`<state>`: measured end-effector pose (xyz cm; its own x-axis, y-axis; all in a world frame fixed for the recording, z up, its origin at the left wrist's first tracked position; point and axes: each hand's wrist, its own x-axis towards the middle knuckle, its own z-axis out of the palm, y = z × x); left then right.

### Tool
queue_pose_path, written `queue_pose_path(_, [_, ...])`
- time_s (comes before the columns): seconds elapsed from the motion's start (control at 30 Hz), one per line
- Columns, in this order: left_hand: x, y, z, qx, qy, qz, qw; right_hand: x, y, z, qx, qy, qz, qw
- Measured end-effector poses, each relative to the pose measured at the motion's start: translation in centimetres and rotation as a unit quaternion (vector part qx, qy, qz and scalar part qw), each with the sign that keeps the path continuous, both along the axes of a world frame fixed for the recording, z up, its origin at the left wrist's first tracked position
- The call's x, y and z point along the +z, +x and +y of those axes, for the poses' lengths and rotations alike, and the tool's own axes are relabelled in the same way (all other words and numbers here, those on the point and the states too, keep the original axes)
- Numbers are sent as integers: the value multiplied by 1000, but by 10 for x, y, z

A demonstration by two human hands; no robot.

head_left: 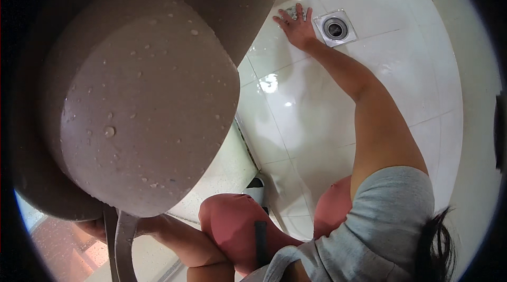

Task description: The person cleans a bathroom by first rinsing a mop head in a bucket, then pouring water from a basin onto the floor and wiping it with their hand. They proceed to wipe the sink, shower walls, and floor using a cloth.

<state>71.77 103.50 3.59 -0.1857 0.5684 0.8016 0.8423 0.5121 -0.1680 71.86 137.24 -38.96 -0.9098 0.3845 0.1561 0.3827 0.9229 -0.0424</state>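
Note:
My right hand reaches far forward onto the wet white tiled floor, fingers spread and palm down. Beneath and between its fingers shows a small patch of greyish, mottled matter that I cannot make out. Just right of that hand, a square metal floor drain with a round centre is set into the tiles. My left hand is at the lower left, mostly hidden behind narrow grey-brown bands. Above these bands looms a large, rounded grey-brown form dotted with water drops. Whether the left hand holds anything is hidden.
A curved, pale border edges the tiled floor on the right. My bent knees in reddish trousers fill the lower middle. A dark and light slipper shows beside them. The rounded form blocks much of the left side.

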Motion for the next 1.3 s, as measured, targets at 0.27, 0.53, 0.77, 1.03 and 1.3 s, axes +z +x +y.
queue_pose_path(0.27, [5,-7,4,-19,-16,14,1000,-15,15,62,79,-61,36,994])
queue_pose_path(0.53, [20,-21,13,-35,-56,57,996,-1,190,-133,597,-315,55,736])
queue_pose_path(0.77, [8,8,17,-22,-22,52,998,11,269,-206,741,-122,-99,653])
queue_pose_path(1.03, [-5,23,-11,20,10,-25,999,-20,116,-237,520,-168,-1,837])
queue_pose_path(1.3, [16,36,-25,78,67,-16,995,-25,51,-106,24,-118,114,986])
